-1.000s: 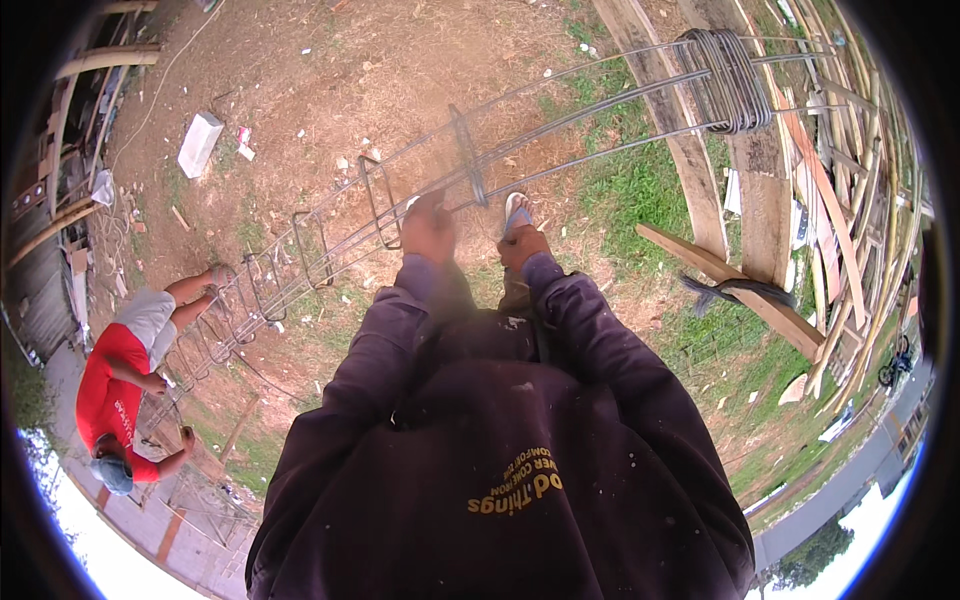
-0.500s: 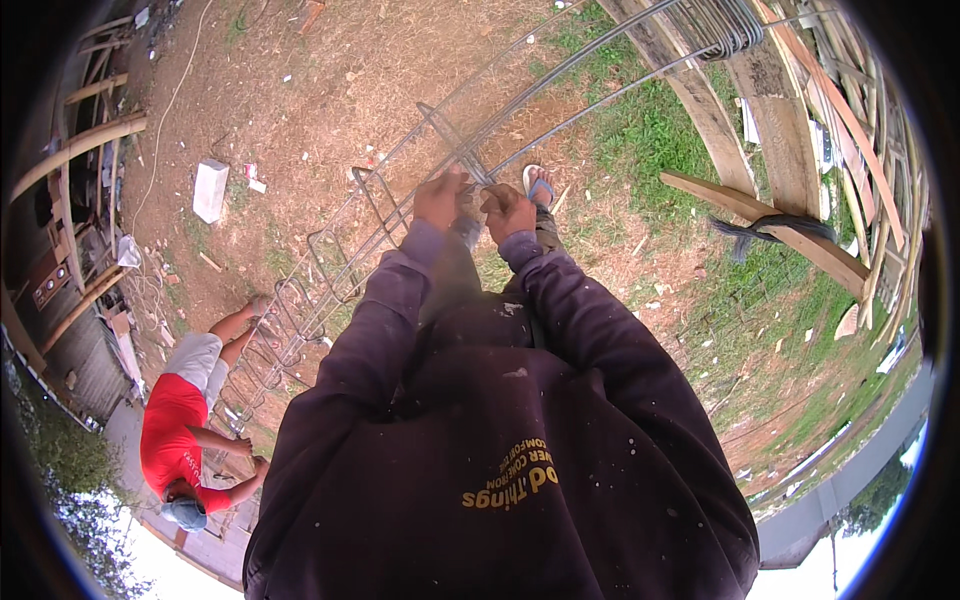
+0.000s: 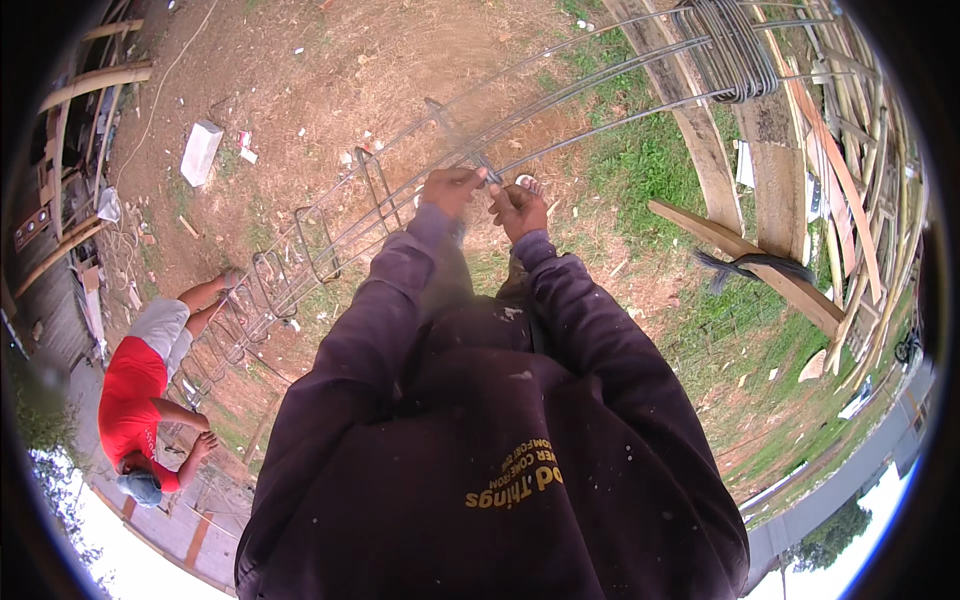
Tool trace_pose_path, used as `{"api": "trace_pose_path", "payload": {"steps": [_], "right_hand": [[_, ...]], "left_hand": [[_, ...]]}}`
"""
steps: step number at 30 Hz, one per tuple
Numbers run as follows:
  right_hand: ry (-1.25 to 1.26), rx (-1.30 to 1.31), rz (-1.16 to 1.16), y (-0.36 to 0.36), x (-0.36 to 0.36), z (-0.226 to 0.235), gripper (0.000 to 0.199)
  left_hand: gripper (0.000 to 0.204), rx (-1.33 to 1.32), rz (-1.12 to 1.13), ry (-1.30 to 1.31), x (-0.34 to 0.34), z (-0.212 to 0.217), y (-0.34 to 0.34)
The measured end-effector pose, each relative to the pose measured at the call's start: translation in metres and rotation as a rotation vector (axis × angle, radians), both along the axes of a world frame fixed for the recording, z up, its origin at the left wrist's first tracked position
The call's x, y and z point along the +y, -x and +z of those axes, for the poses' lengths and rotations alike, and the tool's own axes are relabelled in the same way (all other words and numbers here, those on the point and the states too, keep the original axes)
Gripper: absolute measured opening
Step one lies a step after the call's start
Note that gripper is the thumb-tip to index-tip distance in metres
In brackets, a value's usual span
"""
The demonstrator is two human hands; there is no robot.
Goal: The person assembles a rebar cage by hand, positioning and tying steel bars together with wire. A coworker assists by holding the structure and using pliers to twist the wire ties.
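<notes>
A long cage of steel reinforcing bars (image 3: 590,82) runs from upper right to lower left, with bent square stirrups (image 3: 375,185) around its bars. My left hand (image 3: 453,190) is closed, its fingertips against a stirrup corner (image 3: 482,160) at the bars nearest me. Just right of it, my right hand (image 3: 520,212) pinches with thumb and forefinger close to the same corner. Whatever is between the fingers of either hand is too small to make out. A bundle of stirrups (image 3: 725,50) hangs together at the cage's upper right end.
At left a person in a red shirt (image 3: 132,400) bends by the cage's far end. A plank (image 3: 750,262) with dark tie wire (image 3: 755,265) over it lies at right, near stacked poles (image 3: 870,180). A white block (image 3: 201,153) rests on the dirt.
The view has shifted a little, bringing more of the stirrup bundle into sight. Both my hands stay at the same stirrup corner, my right hand slightly turned. The other person's arms have drawn together.
</notes>
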State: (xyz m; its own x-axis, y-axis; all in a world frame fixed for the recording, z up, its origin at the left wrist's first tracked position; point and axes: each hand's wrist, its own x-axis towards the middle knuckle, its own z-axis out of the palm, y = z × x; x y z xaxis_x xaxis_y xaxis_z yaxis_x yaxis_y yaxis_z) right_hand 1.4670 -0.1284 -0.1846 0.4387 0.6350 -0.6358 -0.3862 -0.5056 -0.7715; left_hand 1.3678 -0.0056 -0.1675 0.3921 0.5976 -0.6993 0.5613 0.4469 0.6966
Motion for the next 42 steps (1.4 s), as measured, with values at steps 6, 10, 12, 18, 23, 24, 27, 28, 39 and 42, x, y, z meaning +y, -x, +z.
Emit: {"api": "trace_pose_path", "payload": {"steps": [6, 10, 12, 18, 23, 24, 27, 28, 39, 42], "right_hand": [[-0.009, 0.016, 0.126, -0.015, 0.007, -0.005, 0.028], [-0.047, -0.092, 0.254, -0.013, 0.002, -0.013, 0.024], [-0.132, -0.164, 0.233, -0.012, -0.002, -0.018, 0.024], [-0.271, -0.377, 0.516, -0.044, -0.003, -0.002, 0.019], [-0.349, -0.761, 1.102, -0.093, 0.035, 0.04, 0.018], [-0.221, -0.829, 1.196, -0.097, 0.045, 0.043, 0.017], [-0.334, -1.004, 1.062, -0.099, 0.057, 0.042, 0.013], [-0.269, -0.943, 1.066, -0.1, 0.06, 0.039, 0.017], [0.37, -0.44, 1.64, -0.14, 0.11, -0.043, 0.035], [0.394, -0.42, 1.758, -0.16, 0.109, -0.093, 0.03]], "left_hand": [[0.033, -0.096, -0.096, -0.065, -0.002, 0.003, -0.001], [0.032, -0.041, -0.069, -0.082, -0.001, 0.007, -0.005], [0.034, -0.052, -0.091, -0.076, -0.003, 0.008, -0.007], [0.043, -0.071, -0.062, -0.091, -0.009, 0.0, -0.007], [0.044, -0.046, -0.088, -0.148, -0.012, -0.015, -0.003], [0.04, -0.05, -0.105, -0.173, -0.014, -0.018, -0.001], [0.036, -0.146, -0.09, -0.195, -0.018, -0.021, 0.002], [0.036, -0.154, -0.057, -0.156, -0.019, -0.022, 0.002], [0.029, -0.052, -0.155, -0.254, -0.038, -0.026, -0.005], [0.03, -0.04, -0.162, -0.273, -0.043, -0.024, -0.008]]}}
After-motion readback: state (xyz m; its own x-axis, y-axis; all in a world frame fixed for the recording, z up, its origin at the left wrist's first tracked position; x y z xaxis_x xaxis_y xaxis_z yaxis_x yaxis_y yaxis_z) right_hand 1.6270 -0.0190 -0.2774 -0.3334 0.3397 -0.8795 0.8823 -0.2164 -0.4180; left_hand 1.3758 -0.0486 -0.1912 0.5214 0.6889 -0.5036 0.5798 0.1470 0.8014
